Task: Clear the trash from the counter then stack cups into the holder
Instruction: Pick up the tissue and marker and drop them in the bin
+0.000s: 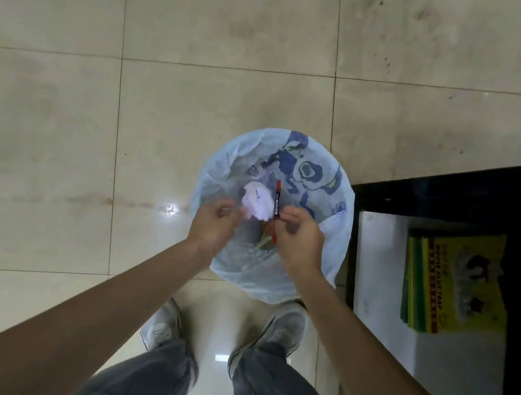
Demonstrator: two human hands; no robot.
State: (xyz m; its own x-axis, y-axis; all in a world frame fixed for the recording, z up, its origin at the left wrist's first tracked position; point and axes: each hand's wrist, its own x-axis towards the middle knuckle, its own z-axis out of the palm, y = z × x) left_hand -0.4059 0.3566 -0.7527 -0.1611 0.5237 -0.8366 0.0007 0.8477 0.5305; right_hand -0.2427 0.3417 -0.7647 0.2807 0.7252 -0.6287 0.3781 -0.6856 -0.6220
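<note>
Two items of trash hang over the lined bin (pixel 270 213): my left hand (pixel 212 225) pinches a crumpled white paper wad (pixel 256 204), my right hand (pixel 300 239) grips a slim, rigid red pen (pixel 276 200). Judgement: the clearing step is under way; next I loosen both sets of fingers above the thin, glossy liner. No cups or holder show.

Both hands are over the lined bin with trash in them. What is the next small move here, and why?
Probably let go. The left hand pinches a crumpled white paper and the right hand holds a red pen-like stick, both directly above the open mouth of the bag-lined bin. Opening the fingers should drop both inside, on the trash already there.
</note>
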